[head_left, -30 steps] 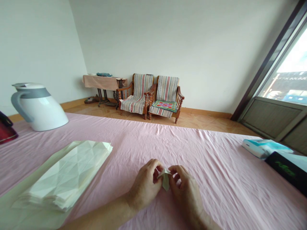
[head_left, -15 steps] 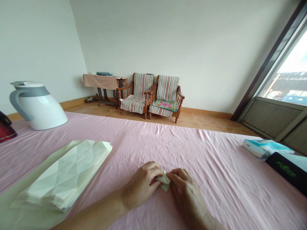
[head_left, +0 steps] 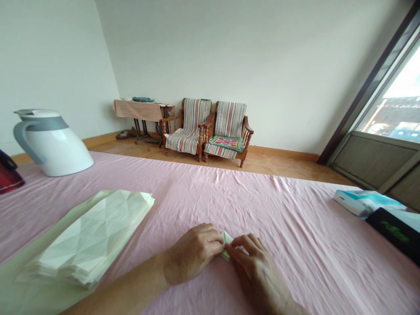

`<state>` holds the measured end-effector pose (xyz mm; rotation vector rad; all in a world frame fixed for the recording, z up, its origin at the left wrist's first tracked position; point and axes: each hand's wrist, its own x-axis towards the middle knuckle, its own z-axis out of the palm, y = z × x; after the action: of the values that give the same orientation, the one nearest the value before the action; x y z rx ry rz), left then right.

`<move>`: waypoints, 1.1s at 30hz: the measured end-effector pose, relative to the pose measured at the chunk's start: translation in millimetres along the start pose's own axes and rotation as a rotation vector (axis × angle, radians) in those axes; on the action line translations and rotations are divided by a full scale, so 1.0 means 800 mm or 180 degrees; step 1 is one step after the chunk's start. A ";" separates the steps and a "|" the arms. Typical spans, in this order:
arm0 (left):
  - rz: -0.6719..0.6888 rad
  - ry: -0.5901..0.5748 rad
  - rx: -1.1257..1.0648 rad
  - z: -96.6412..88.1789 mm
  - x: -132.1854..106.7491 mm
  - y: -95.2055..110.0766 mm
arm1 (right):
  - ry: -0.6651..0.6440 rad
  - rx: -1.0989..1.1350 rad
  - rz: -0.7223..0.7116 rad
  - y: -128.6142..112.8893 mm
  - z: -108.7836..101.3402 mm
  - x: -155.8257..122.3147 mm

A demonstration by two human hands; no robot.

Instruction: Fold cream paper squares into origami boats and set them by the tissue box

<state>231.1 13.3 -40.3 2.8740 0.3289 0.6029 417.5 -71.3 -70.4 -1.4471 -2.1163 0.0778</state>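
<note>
A small folded piece of pale paper (head_left: 226, 240) lies on the pink tablecloth (head_left: 278, 218) between my two hands. My left hand (head_left: 190, 256) rests knuckles up, its fingers closed and pinching the paper's left side. My right hand (head_left: 256, 267) presses its fingertips onto the paper's right edge, fingers bent together. Most of the paper is hidden under the fingers. A thick stack of creased pale paper sheets (head_left: 95, 234) lies to the left of my left forearm.
A white jug with a grey handle (head_left: 52, 142) stands at the far left, a dark red thing (head_left: 8, 175) beside it. At the right edge lie a teal-and-white box (head_left: 361, 202) and a black case (head_left: 395, 232). Two striped chairs (head_left: 210, 131) stand by the far wall.
The folded paper, held upright a second ago, has been pressed down flat onto the cloth. Both hands have lowered and closed tighter over it.
</note>
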 end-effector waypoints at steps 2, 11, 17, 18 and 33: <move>0.0026 -0.0020 -0.0004 0.000 0.000 -0.001 | 0.0007 0.0000 -0.0025 0.001 0.001 -0.002; -0.0146 -0.0120 0.0142 -0.003 0.000 0.004 | 0.0358 -0.0049 -0.0266 -0.002 0.012 -0.009; -0.0122 -0.0110 0.0201 -0.002 0.000 0.007 | 0.0988 -0.0153 -0.0445 -0.013 0.029 -0.008; -0.0091 -0.0094 0.0224 -0.001 -0.001 0.008 | 0.1045 -0.0175 -0.0474 -0.014 0.031 -0.008; 0.0102 -0.0209 0.0303 -0.002 -0.001 0.011 | 0.0662 0.0553 0.0203 -0.012 -0.005 -0.004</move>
<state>231.0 5.3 -36.9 2.9877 0.3102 0.5099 412.5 -78.8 -64.7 -1.3581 -1.8493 0.1265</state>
